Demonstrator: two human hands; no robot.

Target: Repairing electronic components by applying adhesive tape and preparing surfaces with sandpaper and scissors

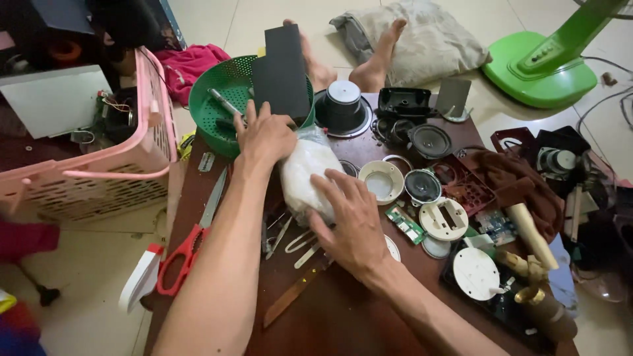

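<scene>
Both hands on white plastic bag (304,173) on brown table (343,316): left hand (265,135) & right hand (349,221) w/ fingers spread flat, neither gripping

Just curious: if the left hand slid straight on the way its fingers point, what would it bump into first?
Probably the green colander: the left hand rests on the white bag, its fingers aimed at the bowl's near rim. Depth is hard to judge.

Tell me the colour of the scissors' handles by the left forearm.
Red, on the metal-bladed scissors at the brown table's left edge; head view.
</scene>
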